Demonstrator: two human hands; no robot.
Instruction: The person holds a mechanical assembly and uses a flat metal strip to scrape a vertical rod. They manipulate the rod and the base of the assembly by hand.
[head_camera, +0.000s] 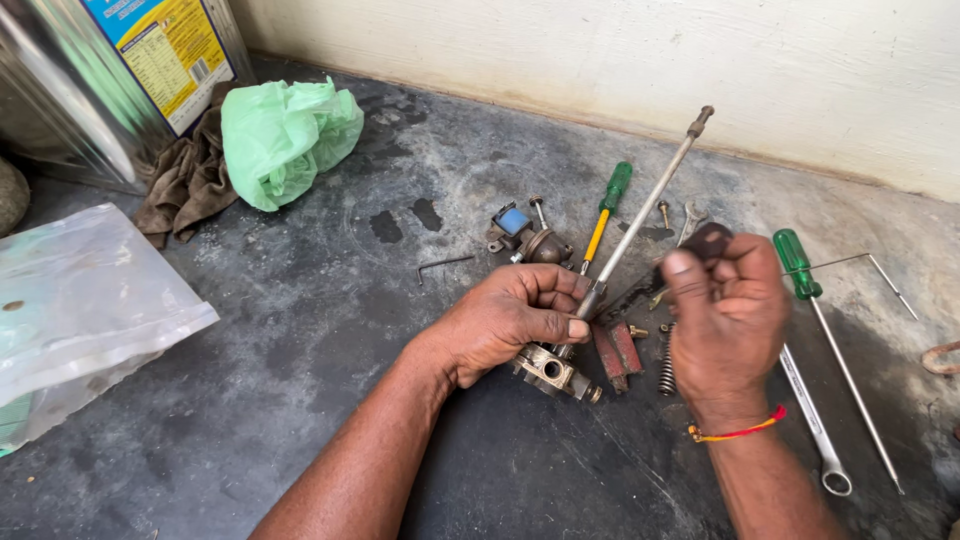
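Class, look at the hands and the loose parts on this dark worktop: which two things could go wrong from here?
1. The left hand grips a brass valve body with a long metal rod sticking out; the rod could swing and scatter parts.
2. The small coil spring and tiny brass fitting lie loose beside the right hand; a nudge might roll them away.

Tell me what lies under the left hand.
Under the left hand a brass fitting pokes out, with a long metal rod rising from the grip. How they join is hidden by the fingers.
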